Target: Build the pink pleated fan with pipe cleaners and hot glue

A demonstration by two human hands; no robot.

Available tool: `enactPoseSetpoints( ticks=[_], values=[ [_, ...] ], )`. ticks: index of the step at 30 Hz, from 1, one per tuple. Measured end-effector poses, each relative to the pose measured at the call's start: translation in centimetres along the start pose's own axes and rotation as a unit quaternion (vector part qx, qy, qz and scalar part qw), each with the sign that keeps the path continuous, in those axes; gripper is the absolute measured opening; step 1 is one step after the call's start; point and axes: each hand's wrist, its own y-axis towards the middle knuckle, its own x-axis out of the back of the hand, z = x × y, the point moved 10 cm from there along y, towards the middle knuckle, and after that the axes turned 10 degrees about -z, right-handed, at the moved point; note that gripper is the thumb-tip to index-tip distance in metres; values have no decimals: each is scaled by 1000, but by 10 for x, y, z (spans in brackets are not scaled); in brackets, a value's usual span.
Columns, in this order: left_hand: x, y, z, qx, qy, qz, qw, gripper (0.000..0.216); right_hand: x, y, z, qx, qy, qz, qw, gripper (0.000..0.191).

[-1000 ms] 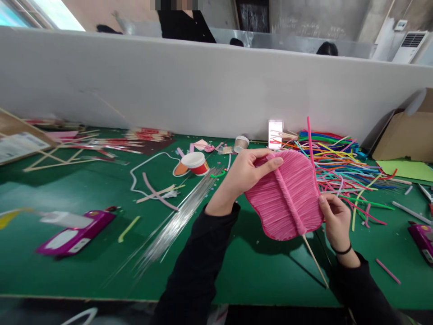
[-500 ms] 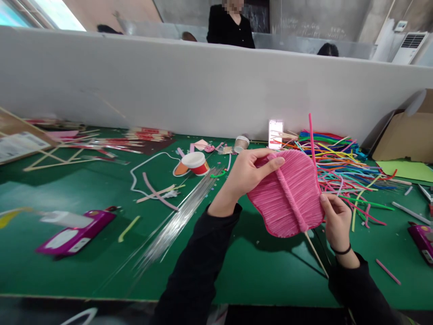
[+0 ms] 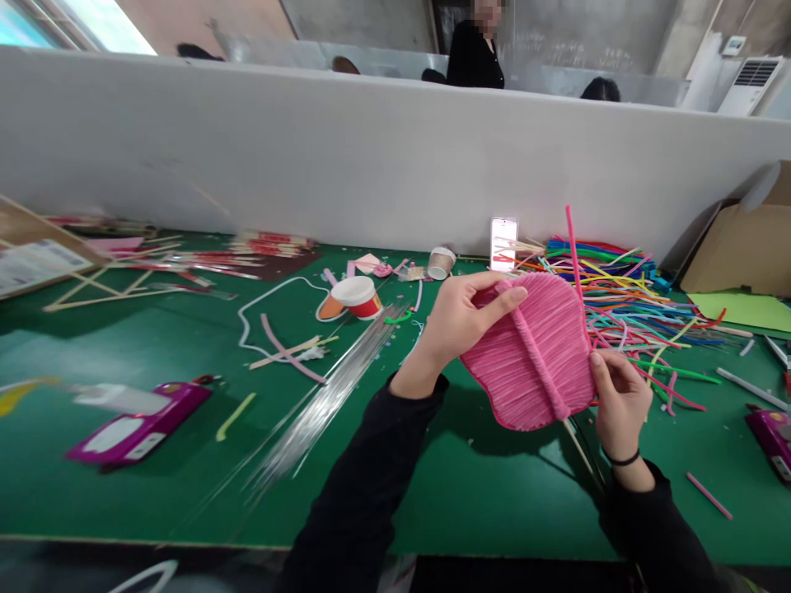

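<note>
A pink fan (image 3: 544,346) made of tightly packed pipe cleaners is held up over the green table (image 3: 470,486). A wrapped pink rib runs down its middle to a thin wooden stick (image 3: 581,453) at the bottom. My left hand (image 3: 461,321) grips the fan's top left edge, thumb over the rim. My right hand (image 3: 621,395) pinches the right edge, where a loose pink pipe cleaner (image 3: 573,247) sticks straight up.
A heap of coloured pipe cleaners (image 3: 624,296) lies at the right, with a phone (image 3: 503,243) propped against the white partition. A paper cup (image 3: 362,296), a bundle of thin wires (image 3: 321,403), purple glue guns (image 3: 139,428) and a cardboard box (image 3: 741,247) lie around.
Both hands have shifted the fan slightly right and tilted it. A person behind the partition has walked to the right.
</note>
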Motion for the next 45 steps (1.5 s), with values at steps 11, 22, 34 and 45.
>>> enactPoseSetpoints(
  ticks=[11, 22, 34, 45],
  values=[
    [0, -1, 3, 4, 7, -1, 1000, 29, -3, -4, 9, 71, -32, 10, 997, 17],
    [0, -1, 3, 11, 4, -8, 1000, 22, -4, -10, 19, 171, -86, 35, 981, 12],
    [3, -1, 3, 4, 12, -16, 1000, 26, -4, -13, 30, 184, -95, 35, 978, 33],
    [8, 0, 5, 4, 13, -34, 999, 35, 0, -15, 15, 143, -34, 55, 988, 45]
  ],
)
